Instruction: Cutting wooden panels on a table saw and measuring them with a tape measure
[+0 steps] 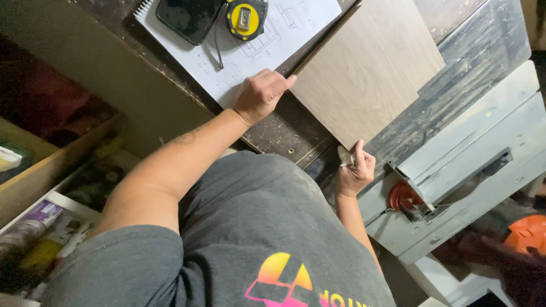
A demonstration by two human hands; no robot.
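The wood-grain board lies flat on the dark, dust-strewn workbench, just beside the grey table saw. Its long axis runs on a slant, from the corner nearest the person's body up and away toward the far edge of the bench, and the grain follows that same line. The near corner juts out toward the person's waist, pointing between the two hands.

The left hand lies knuckles-up with its fingers drawn together, pressed against the board's left edge; it clamps nothing. The right hand is at the board's near corner, curled closed around a small pale object that I cannot identify.

To do this well, I judge the left hand should keep flat, even pressure along the edge so the board does not swivel, while the right hand works steadily at the corner and both stay well away from the saw's slot.

Beyond the board's left edge lies a spiral notepad with line drawings; on it sit a yellow tape measure and a dark phone. An orange object shows beyond the saw, on the side away from the board.
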